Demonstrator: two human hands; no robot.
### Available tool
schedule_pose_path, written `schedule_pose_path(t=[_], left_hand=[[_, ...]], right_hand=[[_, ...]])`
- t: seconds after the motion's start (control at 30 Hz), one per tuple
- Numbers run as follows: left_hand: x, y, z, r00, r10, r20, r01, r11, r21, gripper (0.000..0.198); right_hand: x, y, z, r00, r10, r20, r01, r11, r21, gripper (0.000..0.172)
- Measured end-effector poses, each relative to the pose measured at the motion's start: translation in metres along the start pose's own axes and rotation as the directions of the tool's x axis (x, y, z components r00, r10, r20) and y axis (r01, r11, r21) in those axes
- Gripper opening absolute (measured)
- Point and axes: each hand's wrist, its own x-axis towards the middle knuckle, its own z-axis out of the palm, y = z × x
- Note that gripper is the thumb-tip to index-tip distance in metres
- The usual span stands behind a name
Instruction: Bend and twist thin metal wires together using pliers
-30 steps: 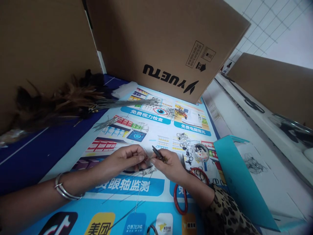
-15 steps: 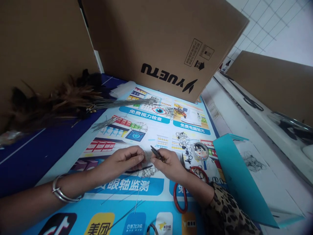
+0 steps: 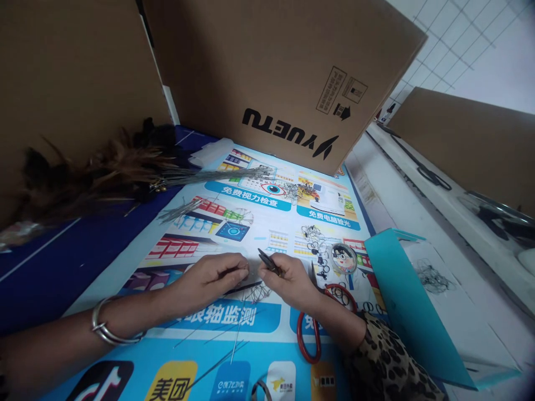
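Note:
My left hand (image 3: 223,274) is closed in a pinch, thumb against the curled fingers; whatever lies between them is too small to make out. Close by on the right, my right hand (image 3: 290,281) grips a small black pointed tool (image 3: 268,260), its dark tip sticking out up and to the left. The tool's rear part is hidden in the palm. Below the hands lies a small tangle of thin wire (image 3: 257,293). A few straight thin wires (image 3: 236,334) lie on the printed sheet in front. Scissors with red handles (image 3: 309,340) rest partly beneath my right forearm.
A large cardboard box (image 3: 292,67) stands behind the printed sheet. Bundled wires (image 3: 209,175) and brown feathers (image 3: 108,161) lie at the left. Black rings and wire loops (image 3: 321,267) sit beside a round tin (image 3: 344,258). A turquoise open box (image 3: 412,312) with tangled wire stands right.
My left hand has turned slightly, its fingers curling in more. My right hand and the black tool are almost unmoved. The whole view has shifted a little.

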Motion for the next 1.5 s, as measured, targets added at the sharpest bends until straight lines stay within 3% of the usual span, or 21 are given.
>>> schedule_pose_path(t=[0.4,0.67,0.87,1.07,1.2,1.5], left_hand=[[-0.0004,-0.0034,-0.0006,1.000,0.002,0.001,-0.002,1.000,-0.021,0.026],[-0.0013,-0.0002,0.0024,0.996,-0.014,-0.089,0.023,0.995,0.097,0.024],[-0.0025,-0.0006,0.0043,0.991,-0.085,-0.101,0.087,0.996,0.010,0.020],[-0.0004,0.0000,0.0068,0.994,-0.055,-0.095,0.054,0.998,-0.015,0.020],[-0.0005,0.0013,0.0087,0.994,-0.047,-0.095,0.045,0.999,-0.026,0.020],[-0.0021,-0.0014,0.0062,0.991,-0.049,-0.127,0.050,0.999,0.009,0.022]], right_hand=[[-0.0002,0.0013,0.0002,1.000,0.010,0.004,-0.010,1.000,0.022,0.020],[0.0002,0.0007,0.0012,1.000,-0.010,0.000,0.010,1.000,-0.023,0.022],[0.0012,0.0002,0.0017,0.997,-0.070,0.030,0.069,0.997,0.039,0.020],[0.0049,0.0031,0.0043,0.998,0.025,0.052,-0.034,0.981,0.191,0.024],[0.0059,0.0026,0.0028,0.992,0.056,0.113,-0.076,0.979,0.188,0.020],[0.0044,-0.0014,0.0007,0.988,0.103,0.116,-0.126,0.968,0.216,0.015]])
